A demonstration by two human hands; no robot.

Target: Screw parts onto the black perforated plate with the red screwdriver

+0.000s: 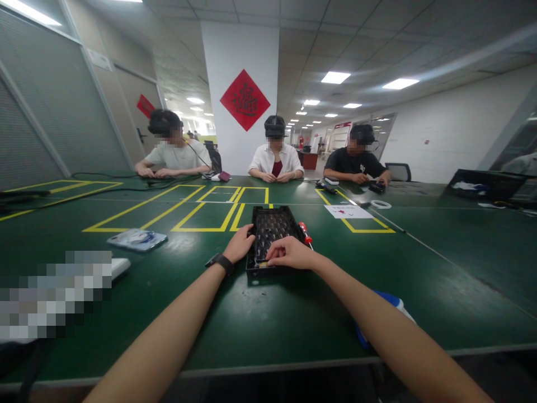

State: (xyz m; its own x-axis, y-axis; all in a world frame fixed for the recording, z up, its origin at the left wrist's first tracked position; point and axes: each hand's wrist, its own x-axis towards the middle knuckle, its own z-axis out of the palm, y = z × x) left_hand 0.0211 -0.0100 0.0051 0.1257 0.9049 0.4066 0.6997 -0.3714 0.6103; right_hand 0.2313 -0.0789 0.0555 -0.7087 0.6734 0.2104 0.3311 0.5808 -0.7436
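- Black rectangular tray (268,272) lies on the green table (226,336) straight ahead of the wearer, its long sides running away from the near edge; rows of small raised shapes (too fine to make out singly) fill its floor.
- Left hand (239,244) lies against the tray's left side, fingers at the rim; whether it clamps the wall or merely rests there, I cannot tell. A dark wristwatch (221,262) circles that wrist.
- Right hand (291,253) reaches over the tray's right side, thumb and fingers bent together at a small yellowish piece (263,264) by the near end; I cannot tell whether the piece is pinched between them.
- Red-handled screwdriver (305,231) is just beside the tray's right side, beyond the right hand.
- Patterned phone (137,239) lies flat, well apart to the left.
- Blue-and-white object (394,302) shows partly from behind the right forearm.
- White printed sheet (348,211) lies farther off to the right, near a white ring (381,205).
- Yellow tape lines (210,228) mark out rectangles across the tabletop.
- Three people sit along the far side, wearing dark headgear.
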